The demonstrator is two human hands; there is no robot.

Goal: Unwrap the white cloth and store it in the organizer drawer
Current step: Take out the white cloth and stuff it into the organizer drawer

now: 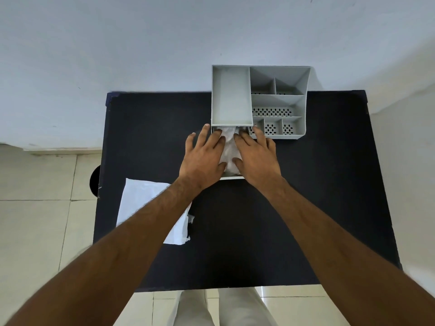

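- White cloth [228,147] bunched in pulled-out drawer [231,177], between both hands.
- Left hand [204,158] and right hand [256,158] flat, fingers [217,135] spread, pressing cloth's sides.

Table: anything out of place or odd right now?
The wrapper lies askew, overhanging the table edge. Otherwise fine: both hands press the cloth into the open drawer.
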